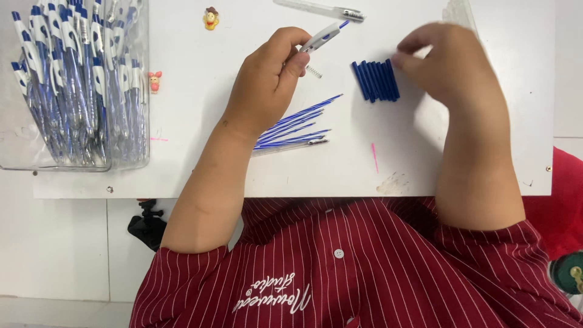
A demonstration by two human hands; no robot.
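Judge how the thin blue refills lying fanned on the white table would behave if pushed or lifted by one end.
The blue refills look long, thin and round, so a push would probably roll or scatter them. Lifted by one end, they may bend slightly. They seem very light, lying loose beside the left hand.

pen grips (375, 81): dark blue | refills (294, 126): blue | shirt (364, 267): red, white pinstripes
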